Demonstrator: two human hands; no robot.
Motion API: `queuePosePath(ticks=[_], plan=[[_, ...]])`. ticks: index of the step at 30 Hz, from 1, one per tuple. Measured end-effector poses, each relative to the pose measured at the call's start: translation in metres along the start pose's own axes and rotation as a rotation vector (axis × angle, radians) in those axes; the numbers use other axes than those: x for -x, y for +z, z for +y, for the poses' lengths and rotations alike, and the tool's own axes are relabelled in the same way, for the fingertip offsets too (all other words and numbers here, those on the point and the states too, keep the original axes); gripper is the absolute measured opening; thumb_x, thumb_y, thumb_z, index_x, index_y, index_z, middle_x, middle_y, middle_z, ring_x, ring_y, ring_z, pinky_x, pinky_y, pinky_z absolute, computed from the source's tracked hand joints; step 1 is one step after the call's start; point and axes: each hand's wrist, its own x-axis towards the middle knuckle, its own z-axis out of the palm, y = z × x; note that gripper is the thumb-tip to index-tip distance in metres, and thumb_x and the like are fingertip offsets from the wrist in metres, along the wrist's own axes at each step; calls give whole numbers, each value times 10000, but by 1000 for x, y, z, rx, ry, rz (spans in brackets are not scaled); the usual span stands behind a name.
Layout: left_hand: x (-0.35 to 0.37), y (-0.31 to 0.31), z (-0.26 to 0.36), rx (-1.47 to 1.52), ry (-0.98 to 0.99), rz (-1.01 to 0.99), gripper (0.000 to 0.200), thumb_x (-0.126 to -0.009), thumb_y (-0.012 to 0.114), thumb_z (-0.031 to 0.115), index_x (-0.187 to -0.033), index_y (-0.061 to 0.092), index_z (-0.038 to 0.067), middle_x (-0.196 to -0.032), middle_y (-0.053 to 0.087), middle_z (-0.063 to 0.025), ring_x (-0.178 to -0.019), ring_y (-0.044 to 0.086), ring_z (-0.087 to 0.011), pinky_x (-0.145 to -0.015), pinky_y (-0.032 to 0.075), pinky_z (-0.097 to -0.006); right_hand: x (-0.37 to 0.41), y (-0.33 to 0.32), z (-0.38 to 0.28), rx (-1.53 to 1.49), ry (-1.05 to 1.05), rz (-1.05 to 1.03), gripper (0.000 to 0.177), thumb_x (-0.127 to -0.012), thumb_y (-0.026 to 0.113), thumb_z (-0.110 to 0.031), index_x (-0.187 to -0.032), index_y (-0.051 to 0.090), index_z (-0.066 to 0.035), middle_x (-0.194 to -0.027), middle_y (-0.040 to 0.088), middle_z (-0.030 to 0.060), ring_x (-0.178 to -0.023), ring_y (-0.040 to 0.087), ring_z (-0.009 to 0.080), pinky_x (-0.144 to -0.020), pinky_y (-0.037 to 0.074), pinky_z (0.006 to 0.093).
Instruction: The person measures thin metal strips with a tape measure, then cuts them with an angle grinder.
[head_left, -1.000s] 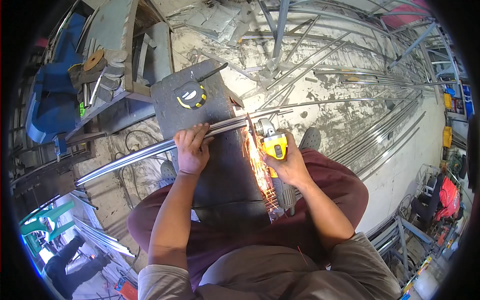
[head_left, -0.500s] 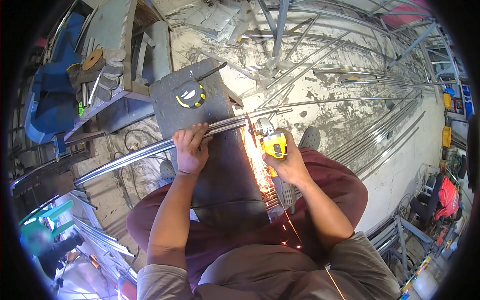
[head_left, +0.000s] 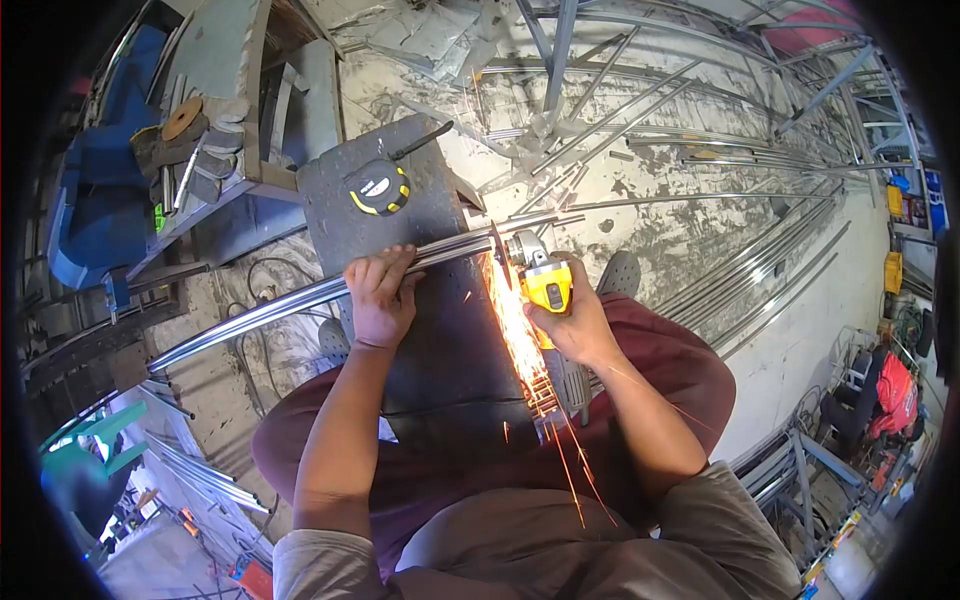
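Observation:
My left hand [head_left: 382, 293] is closed around a bundle of shiny metal tubes [head_left: 270, 312], pressing it on a dark work block [head_left: 440, 340]. In my right hand [head_left: 580, 325] is a yellow angle grinder [head_left: 549, 290], its body pointing down toward my lap. The thin cutting disc [head_left: 500, 248] meets the tubes just past the block's right edge. Bright sparks [head_left: 516, 335] stream from the contact toward me. A black and yellow tape measure [head_left: 379, 187] lies on the block beyond my left hand.
Long metal tubes [head_left: 760, 270] lie across the floor at right. A metal frame [head_left: 560, 60] stands at the back. Work gloves [head_left: 220, 150] and a tan disc [head_left: 183, 118] rest on a bench at left, beside a blue machine [head_left: 100, 200]. A red bag [head_left: 893, 395] is far right.
Both hands stay nearly in place, with the disc still at the tubes. The spark stream has grown brighter and longer, reaching over my lap.

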Motion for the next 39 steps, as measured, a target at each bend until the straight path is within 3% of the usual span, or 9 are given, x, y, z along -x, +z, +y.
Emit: queuePosePath(ticks=[11,14,20,23,29,32,35,39], plan=[[1,2,-1,-5,2,10,505,-855,917,121,-1351,824,116,-1273,802,-52,-1208,716,-268,-1112,464,-473,-3,1,0,-53,11,-8,814,-952,862,-178,-1610,411,-17,-1307,758,204,-1224,748,297,-1093,578,410],[2,3,-2,-5,1,12,499,-851,922,121,-1342,829,118,-1260,799,-47,-1200,715,-266,-1107,468,-475,-3,1,3,14,-40,17,820,-972,898,-171,-1639,437,-49,-1282,749,128,-1176,715,198,-1044,583,369],[3,4,-3,5,11,26,494,-840,932,121,-1325,837,118,-1244,795,-44,-1192,714,-266,-1099,473,-477,-5,0,3,3,1,0,822,-971,904,-189,-1634,439,-44,-1288,750,132,-1188,718,202,-1054,583,374],[2,3,-2,-2,10,23,489,-840,932,121,-1320,838,117,-1243,799,-46,-1185,717,-269,-1096,476,-480,-6,-2,-2,0,6,-9,811,-937,868,-192,-1592,425,-12,-1314,762,220,-1241,754,324,-1101,578,425],[2,3,-3,-10,20,33,459,-847,927,127,-1298,843,111,-1233,808,-51,-1166,722,-275,-1084,482,-484,-9,-1,9,-49,-39,-17,767,-934,857,-182,-1562,449,-13,-1309,768,226,-1253,757,353,-1100,579,441],[3,4,-2,-12,21,34,444,-852,925,134,-1288,845,104,-1230,808,-53,-1164,721,-274,-1081,482,-485,-10,-3,11,10,-83,-13,742,-939,843,-170,-1554,456,-18,-1320,773,208,-1254,758,330,-1093,584,431],[4,4,-4,-16,29,39,433,-857,922,139,-1282,847,98,-1228,808,-53,-1160,718,-274,-1082,483,-487,-12,0,10,-162,-36,-44,714,-944,830,-159,-1543,465,-26,-1330,778,190,-1248,761,299,-1083,590,420],[4,5,-4,-15,35,45,424,-864,920,143,-1279,848,99,-1222,807,-52,-1152,715,-278,-1081,484,-492,-11,-3,-3,-78,-59,-21,702,-948,832,-164,-1531,469,-21,-1324,784,180,-1229,766,280,-1072,594,412]])
